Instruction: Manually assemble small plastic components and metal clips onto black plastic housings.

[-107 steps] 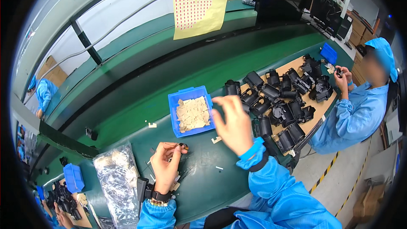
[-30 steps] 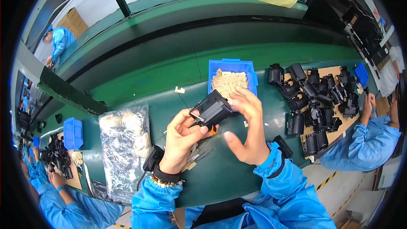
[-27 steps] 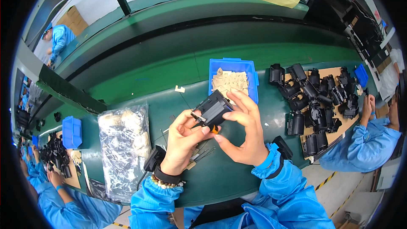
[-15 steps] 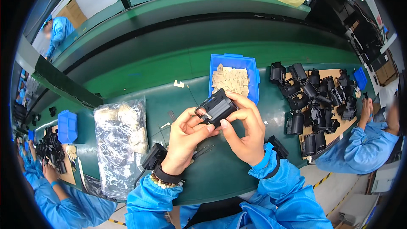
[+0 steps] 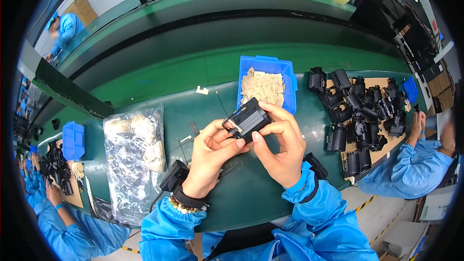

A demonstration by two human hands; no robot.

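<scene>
A black plastic housing (image 5: 251, 118) with an opening at its left end is held between my two hands over the green table. My left hand (image 5: 210, 152) is closed around its lower left end, with the thumb pressed on the near side. At its right end, my right hand (image 5: 282, 147) grips it with thumb and fingers. A pale strip shows at the opening, partly hidden by my left fingers. Just beyond the housing stands a blue bin (image 5: 293, 77) of beige paper-like pieces (image 5: 262, 87).
A clear plastic bag (image 5: 135, 164) of parts lies to the left. Thin black wires (image 5: 182, 147) lie beside my left hand. Several black housings (image 5: 357, 116) cover a cardboard sheet at the right. Co-workers in blue sit on both sides. A green post (image 5: 67, 89) stands at the far left.
The housing has tilted slightly in my hands, and the pale strip at its opening shows more. Both hands keep their hold. The whole view has shifted a little.
</scene>
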